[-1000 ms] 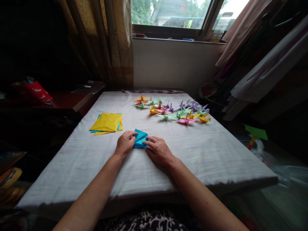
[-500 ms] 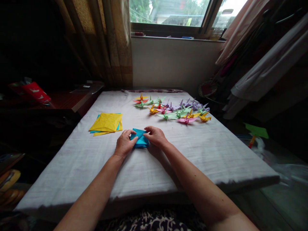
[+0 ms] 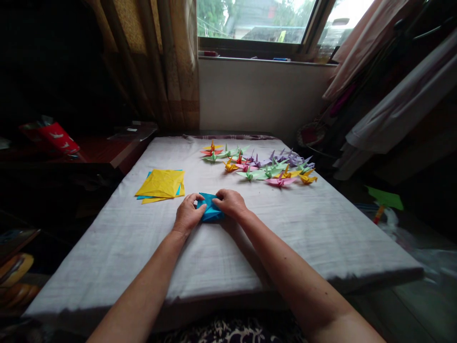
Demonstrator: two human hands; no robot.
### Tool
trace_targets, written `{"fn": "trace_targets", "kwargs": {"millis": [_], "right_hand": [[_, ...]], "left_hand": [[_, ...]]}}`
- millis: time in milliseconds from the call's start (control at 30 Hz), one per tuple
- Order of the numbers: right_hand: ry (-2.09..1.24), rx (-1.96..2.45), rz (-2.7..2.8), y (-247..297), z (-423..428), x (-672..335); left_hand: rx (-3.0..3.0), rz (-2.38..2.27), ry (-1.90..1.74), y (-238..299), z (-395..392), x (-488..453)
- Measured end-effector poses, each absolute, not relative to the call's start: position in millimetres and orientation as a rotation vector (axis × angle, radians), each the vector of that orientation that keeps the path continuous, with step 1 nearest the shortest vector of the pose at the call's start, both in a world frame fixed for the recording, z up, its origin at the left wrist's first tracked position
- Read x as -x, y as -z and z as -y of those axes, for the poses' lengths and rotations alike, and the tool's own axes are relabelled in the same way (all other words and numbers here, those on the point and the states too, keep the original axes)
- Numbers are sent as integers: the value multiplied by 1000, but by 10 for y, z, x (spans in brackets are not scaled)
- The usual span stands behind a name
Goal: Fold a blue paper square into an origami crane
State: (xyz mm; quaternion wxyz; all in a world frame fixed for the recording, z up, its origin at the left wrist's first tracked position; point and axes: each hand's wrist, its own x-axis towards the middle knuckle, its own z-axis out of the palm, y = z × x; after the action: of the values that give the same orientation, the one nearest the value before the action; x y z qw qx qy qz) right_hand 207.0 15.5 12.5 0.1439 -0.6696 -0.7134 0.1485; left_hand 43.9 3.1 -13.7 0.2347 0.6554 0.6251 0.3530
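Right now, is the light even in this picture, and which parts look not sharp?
Head view: uneven; the window glares, and the upper left corner is nearly black. Head view: the right forearm throws a soft shadow on the tablecloth. Head view: the plastic at far right looks smeared; the blue paper is clearer, its finer creases hard to read.

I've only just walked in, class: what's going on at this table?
A person is at a table covered with a white cloth. Their left-hand grip and right-hand grip are both on a small piece of folded blue paper, one at each side of it. To its left, a bit farther back, lies a stack of yellow and blue sheets. Farther back and mostly to the right stand many paper cranes in several colours.
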Motion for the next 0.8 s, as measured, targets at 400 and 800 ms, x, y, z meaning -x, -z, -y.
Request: {"fn": "trace_targets", "kwargs": {"millis": [400,800], "right_hand": [[-236,1710,2159,-31,-25,-2029],[-428,1504,2078,107,33,-2100]], "left_hand": [[-1688,-1795,-1010,152,-75,-431],[-1693,-1823,-1059,150,-70,-420]]}}
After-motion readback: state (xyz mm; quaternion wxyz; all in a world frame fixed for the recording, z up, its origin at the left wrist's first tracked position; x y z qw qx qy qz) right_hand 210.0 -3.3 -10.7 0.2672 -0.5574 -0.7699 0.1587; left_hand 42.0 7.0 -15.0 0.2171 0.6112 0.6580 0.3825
